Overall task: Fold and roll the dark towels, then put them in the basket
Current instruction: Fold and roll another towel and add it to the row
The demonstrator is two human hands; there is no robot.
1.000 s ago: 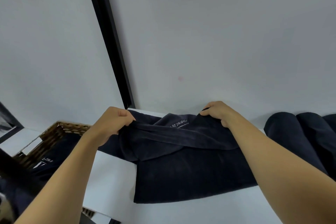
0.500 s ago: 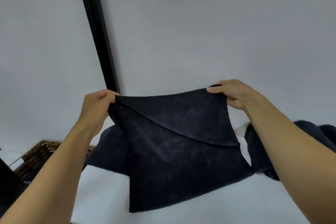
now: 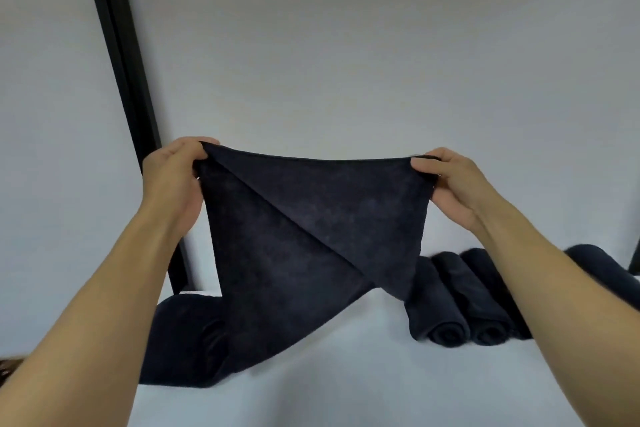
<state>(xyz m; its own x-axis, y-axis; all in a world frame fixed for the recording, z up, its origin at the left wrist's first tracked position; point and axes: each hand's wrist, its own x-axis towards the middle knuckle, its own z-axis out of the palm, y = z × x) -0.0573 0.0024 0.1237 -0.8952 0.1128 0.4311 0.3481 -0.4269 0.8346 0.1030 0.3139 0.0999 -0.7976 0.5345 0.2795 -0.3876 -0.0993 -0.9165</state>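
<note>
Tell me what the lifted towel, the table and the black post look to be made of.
Towel: soft dark cloth, probably microfibre or terry; matt, fuzzy nap, drapes in limp folds.
Table: smooth white surface, likely laminate or painted board; even, no grain.
Post: black, straight, slightly glossy; metal or plastic, cannot tell which.

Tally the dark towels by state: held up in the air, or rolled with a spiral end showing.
Towel held up: 1
Rolled towels, end showing: 2
Total: 3
Other dark cloth, partly hidden, is left uncounted.
</note>
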